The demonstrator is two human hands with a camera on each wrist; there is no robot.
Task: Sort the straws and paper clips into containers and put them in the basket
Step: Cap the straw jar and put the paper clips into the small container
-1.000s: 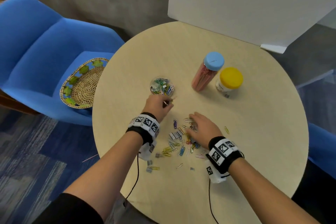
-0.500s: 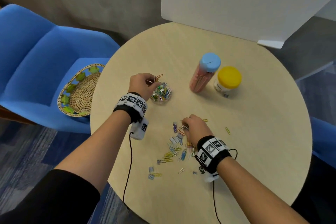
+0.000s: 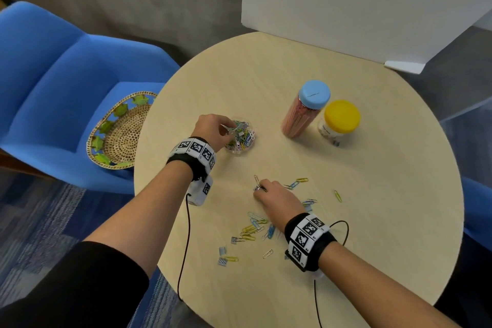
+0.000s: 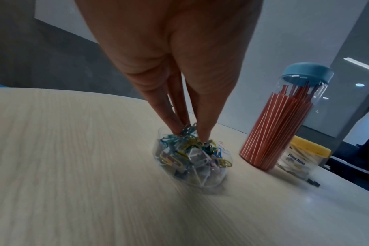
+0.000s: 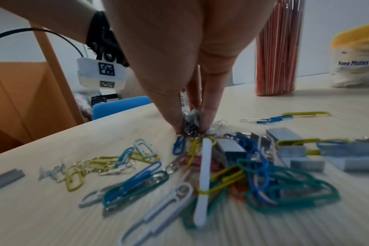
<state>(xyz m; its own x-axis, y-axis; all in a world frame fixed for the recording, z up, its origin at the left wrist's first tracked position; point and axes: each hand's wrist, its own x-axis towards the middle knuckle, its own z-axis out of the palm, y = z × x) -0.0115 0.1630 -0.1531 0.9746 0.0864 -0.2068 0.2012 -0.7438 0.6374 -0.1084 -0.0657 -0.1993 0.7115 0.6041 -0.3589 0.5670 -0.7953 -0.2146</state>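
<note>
From my head, I see a round table, a basket on a blue chair, a straw jar and a yellow-lid jar. My left hand is over the clip dish. My right hand sits among loose clips.

From my left wrist, my fingers point down and pinch clips at the top of the dish. The straw jar stands to the right of them.

From my right wrist, my fingertips press together on a small bunch of clips on the table. More clips and staple blocks lie just in front.
</note>
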